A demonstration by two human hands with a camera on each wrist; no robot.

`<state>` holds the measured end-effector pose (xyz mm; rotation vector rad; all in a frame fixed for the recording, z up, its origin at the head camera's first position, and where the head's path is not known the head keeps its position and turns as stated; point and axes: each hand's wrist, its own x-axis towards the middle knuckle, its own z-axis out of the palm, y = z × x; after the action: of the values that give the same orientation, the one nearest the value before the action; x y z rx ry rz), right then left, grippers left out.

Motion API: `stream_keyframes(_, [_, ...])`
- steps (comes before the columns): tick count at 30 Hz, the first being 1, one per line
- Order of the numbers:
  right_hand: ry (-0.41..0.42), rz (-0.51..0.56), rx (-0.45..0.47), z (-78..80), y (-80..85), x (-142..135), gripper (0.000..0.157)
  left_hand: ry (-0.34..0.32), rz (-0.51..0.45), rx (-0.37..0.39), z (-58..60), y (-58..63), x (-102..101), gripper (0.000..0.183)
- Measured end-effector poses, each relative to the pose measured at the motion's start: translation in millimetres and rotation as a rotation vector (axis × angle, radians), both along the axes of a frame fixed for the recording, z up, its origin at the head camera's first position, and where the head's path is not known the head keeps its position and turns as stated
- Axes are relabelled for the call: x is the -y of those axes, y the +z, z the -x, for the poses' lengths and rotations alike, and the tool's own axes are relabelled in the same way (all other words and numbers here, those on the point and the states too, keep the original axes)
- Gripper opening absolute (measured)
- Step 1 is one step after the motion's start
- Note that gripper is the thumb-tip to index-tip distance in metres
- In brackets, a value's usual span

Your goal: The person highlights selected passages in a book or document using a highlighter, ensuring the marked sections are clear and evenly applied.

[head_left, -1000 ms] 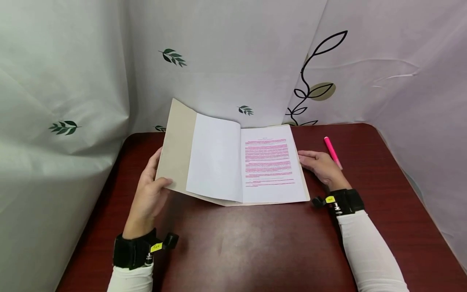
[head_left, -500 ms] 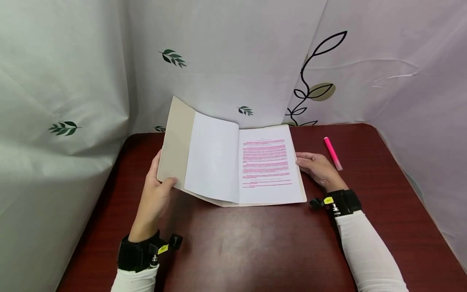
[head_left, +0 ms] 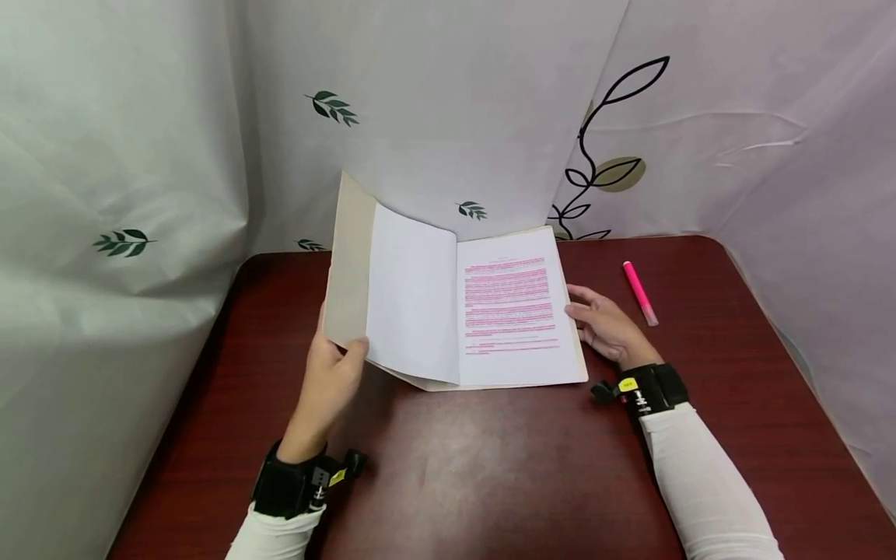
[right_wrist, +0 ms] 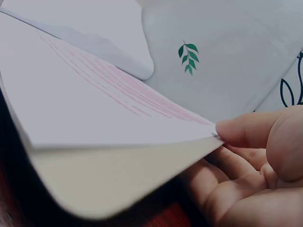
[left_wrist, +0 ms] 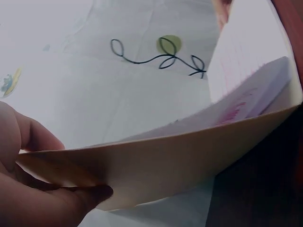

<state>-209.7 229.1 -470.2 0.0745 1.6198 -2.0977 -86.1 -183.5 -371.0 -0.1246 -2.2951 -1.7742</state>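
Observation:
A beige paper folder (head_left: 348, 295) lies open above the table, its left cover raised at a slant. My left hand (head_left: 334, 377) pinches that cover at its lower left edge, the thumb on the inner side. A blank white page (head_left: 413, 295) leans over with the cover. On the right is a printed page (head_left: 507, 369), many of its lines marked in pink. At its outer edge, my right hand (head_left: 607, 327) pinches the folder between thumb and fingers, which show beneath it in the right wrist view. Most of my left fingers are hidden behind the cover in the head view.
A pink highlighter (head_left: 640, 292) lies on the dark red table (head_left: 476, 474), right of the folder and just beyond my right hand. A pale curtain (head_left: 434, 93) with leaf prints hangs behind the table and along both sides.
My left hand has moved right and slightly up, bringing the cover more upright and inward. My right hand has shifted slightly left with the folder's right edge. The highlighter has stayed put.

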Motion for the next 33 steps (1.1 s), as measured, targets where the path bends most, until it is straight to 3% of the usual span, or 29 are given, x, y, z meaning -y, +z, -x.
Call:
stream_keyframes(7, [0.028, 0.083, 0.026, -1.7, 0.6, -1.7, 0.062, -0.024, 0.035, -0.021, 1.1, -5.1, -14.1, 0.078])
stream_keyframes(12, [0.037, 0.163, 0.053, -1.7, 0.1, -1.6, 0.061, -0.038, 0.041, -0.077, 3.2, -9.9, -25.1, 0.084])
stream_keyframes(15, [0.047, 0.2, 0.067, -1.7, -1.3, -0.4, 0.06, -0.058, 0.043, -0.102, 4.2, -10.8, -32.9, 0.093])
stream_keyframes(21, [0.075, 0.251, 0.048, -1.9, -3.8, 3.3, 0.058, -0.126, 0.047, -0.127, 7.5, -9.4, -45.7, 0.095])
stream_keyframes(33, [0.079, 0.301, 0.023, -3.9, -3.7, 6.2, 0.056, -0.157, 0.289, -0.22, 10.9, -12.2, -69.9, 0.097])
